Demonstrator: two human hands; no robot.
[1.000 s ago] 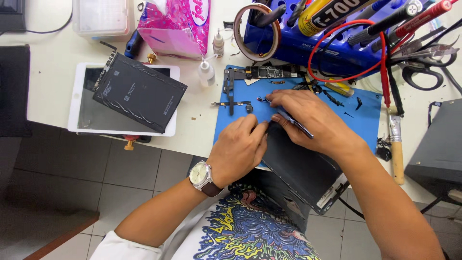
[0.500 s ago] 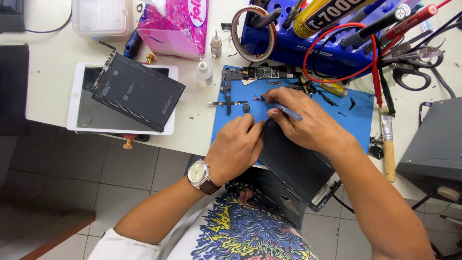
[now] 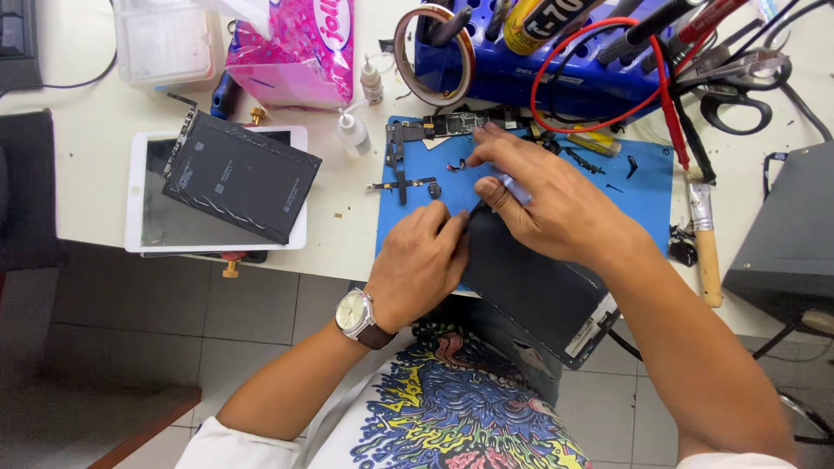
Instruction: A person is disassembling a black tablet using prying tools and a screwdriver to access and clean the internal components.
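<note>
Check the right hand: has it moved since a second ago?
Yes. The right hand has shifted left along the blue mat, closer to the left hand.

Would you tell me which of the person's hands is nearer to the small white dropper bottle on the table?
Left. The left hand lies below and slightly right of the dropper bottle, at the blue mat's near edge. The right hand is farther right, over the mat.

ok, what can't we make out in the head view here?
- Tool tip: right hand covers most of the thin tool; its grip is unclear.
- Dark panel: near edge lies under the left hand.
- Small parts on blue mat: too small to identify.
- Tool rack: cut off by the top edge.
</note>
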